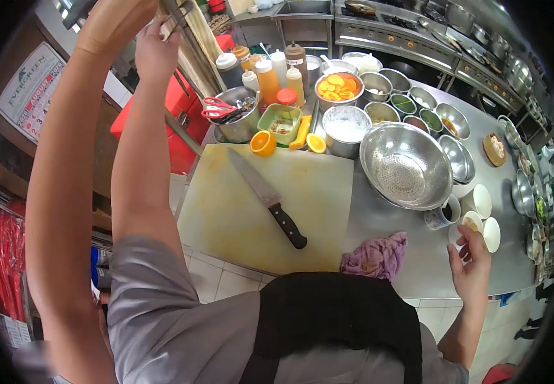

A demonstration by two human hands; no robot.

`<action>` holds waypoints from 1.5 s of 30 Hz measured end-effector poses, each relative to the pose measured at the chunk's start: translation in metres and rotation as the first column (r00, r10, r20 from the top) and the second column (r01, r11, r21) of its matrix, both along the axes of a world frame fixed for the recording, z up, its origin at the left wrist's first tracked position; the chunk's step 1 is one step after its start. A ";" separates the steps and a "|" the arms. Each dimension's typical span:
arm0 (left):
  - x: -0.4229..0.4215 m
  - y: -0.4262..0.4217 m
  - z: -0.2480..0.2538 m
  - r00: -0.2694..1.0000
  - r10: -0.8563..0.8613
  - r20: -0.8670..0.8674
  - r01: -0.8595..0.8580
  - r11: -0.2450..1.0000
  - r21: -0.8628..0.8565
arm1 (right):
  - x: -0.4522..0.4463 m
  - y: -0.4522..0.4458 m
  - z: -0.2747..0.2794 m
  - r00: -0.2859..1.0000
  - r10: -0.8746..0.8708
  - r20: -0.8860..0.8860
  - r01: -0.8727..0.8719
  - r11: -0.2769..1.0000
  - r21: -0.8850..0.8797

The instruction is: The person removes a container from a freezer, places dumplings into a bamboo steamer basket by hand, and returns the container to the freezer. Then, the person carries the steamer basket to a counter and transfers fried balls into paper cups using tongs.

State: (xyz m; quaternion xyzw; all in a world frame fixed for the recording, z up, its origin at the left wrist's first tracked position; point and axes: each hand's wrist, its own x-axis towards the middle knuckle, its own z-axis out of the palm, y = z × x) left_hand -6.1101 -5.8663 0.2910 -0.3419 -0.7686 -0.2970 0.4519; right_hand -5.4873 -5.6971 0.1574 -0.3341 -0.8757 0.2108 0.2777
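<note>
My left hand [155, 48] is raised at the upper left, its fingers closed around a thin, looped metal utensil [178, 19] whose exact kind is unclear. My right hand [471, 259] is at the right, fingers curved and apart, beside a white cup [473, 221] with something yellowish in it. Other white cups [480, 200] stand close by, with a patterned mug [442, 214] of dark liquid to their left. On the cutting board [213, 205] lies a black-handled knife [270, 203], touched by neither hand. A crumpled purple cloth [376, 256] is at the board's right corner.
Another person's arm [66, 192] reaches up along the left. Orange halves [263, 143], squeeze bottles [267, 80] and a pot with red-handled scissors [235, 115] line the board's far edge. A steel colander [407, 165] and several ingredient bowls [376, 86] stand right. Stoves [398, 45] are behind.
</note>
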 end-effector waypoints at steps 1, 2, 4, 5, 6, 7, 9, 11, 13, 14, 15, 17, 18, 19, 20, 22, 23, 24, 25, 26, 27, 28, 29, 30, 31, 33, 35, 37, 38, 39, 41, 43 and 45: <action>-0.023 -0.004 0.001 0.997 0.072 -0.039 -0.073 0.997 -0.020 | 0.004 0.001 -0.002 1.000 -0.015 0.008 0.016 1.000 -0.021; -0.041 -0.006 0.001 0.987 0.142 -0.078 -0.145 0.989 -0.034 | 0.007 0.001 -0.005 0.999 -0.031 0.017 0.032 0.999 -0.041; -0.063 -0.009 0.004 0.949 0.276 -0.151 -0.286 0.957 -0.047 | 0.012 0.002 -0.012 0.997 -0.055 0.045 0.058 0.996 -0.061; -0.065 -0.009 0.005 0.927 0.316 -0.205 -0.339 0.937 -0.088 | 0.012 0.003 -0.014 0.997 -0.066 0.048 0.069 0.996 -0.060; -0.046 -0.007 0.016 0.896 0.332 -0.295 -0.386 0.911 -0.146 | 0.012 0.005 -0.016 0.996 -0.075 0.056 0.078 0.995 -0.060; -0.013 -0.005 0.036 0.839 0.324 -0.438 -0.452 0.863 -0.227 | 0.013 0.005 -0.017 0.995 -0.083 0.060 0.087 0.995 -0.056; 0.066 -0.015 0.094 0.530 0.133 -0.838 -0.706 0.616 -0.349 | 0.014 0.006 -0.017 0.993 -0.105 0.052 0.108 0.992 -0.061; 0.124 -0.045 0.138 0.161 -0.182 -0.970 -0.857 0.461 -0.229 | 0.016 0.007 -0.015 0.994 -0.108 0.011 0.108 0.993 -0.040; 0.128 -0.061 0.127 0.248 -0.197 -0.948 -0.796 0.517 -0.316 | 0.022 0.012 -0.019 0.994 -0.109 -0.032 0.109 0.994 -0.017; 0.112 -0.053 0.113 0.446 -0.052 -0.894 -0.724 0.567 -0.394 | 0.024 0.012 -0.018 0.992 -0.119 -0.039 0.118 0.993 -0.029; 0.085 -0.036 0.092 0.700 0.130 -0.702 -0.565 0.702 -0.434 | 0.027 0.012 -0.015 0.991 -0.127 -0.046 0.125 0.991 -0.042; 0.038 -0.009 0.050 0.942 0.246 -0.229 -0.307 0.907 -0.289 | 0.030 0.010 -0.011 0.986 -0.153 -0.070 0.151 0.988 -0.038; 0.022 0.001 0.032 0.978 0.206 0.021 -0.200 0.968 -0.155 | 0.034 0.011 -0.015 0.989 -0.141 -0.037 0.138 0.989 -0.060; 0.012 0.009 0.015 0.966 0.134 0.222 -0.136 0.991 -0.009 | 0.040 0.013 -0.020 0.992 -0.126 -0.001 0.126 0.989 -0.081; 0.014 0.015 0.004 0.959 0.065 0.275 -0.088 0.994 0.071 | 0.044 0.013 -0.025 0.993 -0.110 0.039 0.113 0.988 -0.105; 0.032 0.027 -0.011 0.968 -0.054 0.245 0.006 0.982 0.190 | 0.048 0.009 -0.035 0.984 -0.051 0.173 0.071 0.992 -0.108; 0.047 0.033 -0.014 0.980 -0.097 0.176 0.057 0.975 0.216 | 0.050 0.007 -0.041 0.970 -0.021 0.244 0.050 0.992 -0.113; 0.063 0.039 -0.013 0.989 -0.128 0.069 0.109 0.966 0.235 | 0.050 0.006 -0.047 0.944 0.047 0.325 0.001 0.989 -0.147; 0.082 0.042 -0.009 0.976 -0.218 0.003 0.211 0.949 0.235 | 0.050 0.006 -0.055 0.908 0.114 0.403 -0.042 0.982 -0.184; 0.101 0.043 0.000 0.965 -0.250 -0.077 0.261 0.939 0.222 | 0.050 0.005 -0.064 0.862 0.179 0.475 -0.078 0.971 -0.224; 0.121 0.043 0.010 0.946 -0.284 -0.154 0.311 0.928 0.204 | 0.051 0.003 -0.079 0.845 0.190 0.500 -0.103 0.975 -0.197; 0.137 0.044 0.019 0.920 -0.318 -0.230 0.361 0.915 0.179 | 0.053 0.000 -0.095 0.827 0.199 0.525 -0.126 0.977 -0.171; 0.150 0.045 0.028 0.903 -0.302 -0.305 0.368 0.911 0.188 | 0.055 -0.001 -0.104 0.810 0.205 0.550 -0.149 0.978 -0.146; 0.160 0.046 0.039 0.882 -0.284 -0.376 0.375 0.906 0.194 | 0.057 -0.004 -0.105 0.811 0.219 0.543 -0.155 0.974 -0.163; 0.167 0.048 0.049 0.855 -0.265 -0.445 0.383 0.902 0.198 | 0.058 -0.007 -0.105 0.812 0.234 0.535 -0.161 0.970 -0.181; 0.180 0.051 0.065 0.867 -0.218 -0.448 0.347 0.909 0.230 | 0.061 -0.011 -0.106 0.814 0.268 0.515 -0.169 0.958 -0.232; 0.186 0.054 0.076 0.878 -0.160 -0.452 0.297 0.921 0.252 | 0.065 -0.012 -0.108 0.817 0.303 0.491 -0.171 0.940 -0.296; 0.190 0.057 0.085 0.885 -0.090 -0.457 0.231 0.937 0.263 | 0.073 -0.005 -0.128 0.814 0.341 0.470 -0.185 0.919 -0.347; 0.188 0.059 0.088 0.884 -0.067 -0.462 0.204 0.946 0.253 | 0.077 -0.001 -0.139 0.813 0.359 0.458 -0.191 0.908 -0.373; 0.183 0.061 0.089 0.882 -0.049 -0.468 0.181 0.954 0.240 | 0.079 0.000 -0.142 0.817 0.370 0.442 -0.207 0.904 -0.374; 0.174 0.063 0.092 0.873 -0.020 -0.488 0.146 0.964 0.222 | 0.085 -0.003 -0.151 0.832 0.382 0.403 -0.227 0.896 -0.381; 0.177 0.060 0.094 0.844 -0.006 -0.536 0.154 0.961 0.231 | 0.089 0.004 -0.175 0.869 0.381 0.317 -0.240 0.883 -0.404; 0.178 0.058 0.096 0.826 -0.026 -0.563 0.192 0.952 0.238 | 0.094 0.003 -0.189 0.898 0.354 0.261 -0.213 0.870 -0.444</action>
